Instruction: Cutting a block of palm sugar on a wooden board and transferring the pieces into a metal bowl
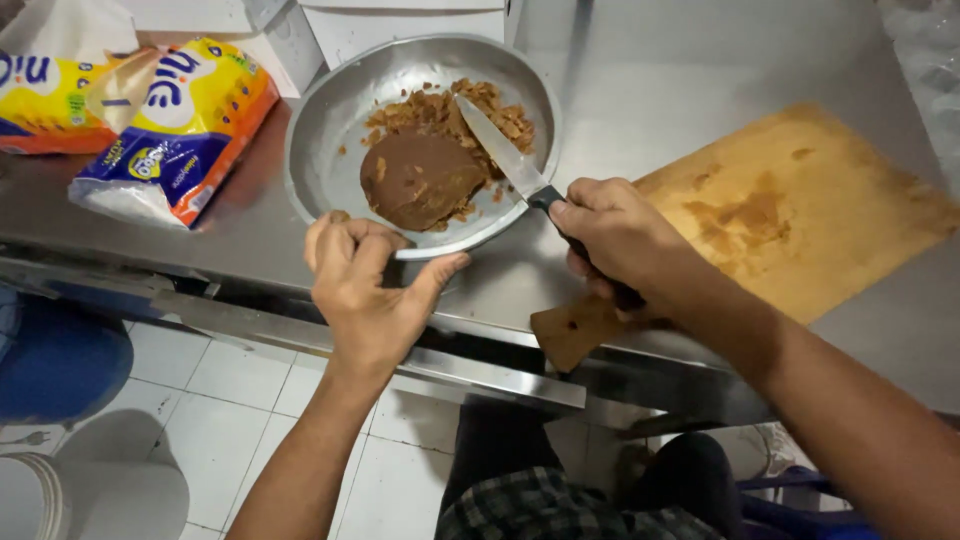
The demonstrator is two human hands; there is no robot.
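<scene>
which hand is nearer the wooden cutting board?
Right. The right hand grips the knife just above the cutting board's handle end; the left hand holds the metal pan's rim, farther away.

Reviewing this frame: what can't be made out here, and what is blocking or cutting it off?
Head view only:
- Knife handle: wrapped inside the right hand, so its shape is hidden.
- Near rim of the metal bowl: covered by the left hand.
- Cutting board handle end: partly behind the right wrist.
- Yellow packets: cut off by the left edge.
- White boxes: cut off by the top edge.
- Under the brown block: unseen.
</scene>
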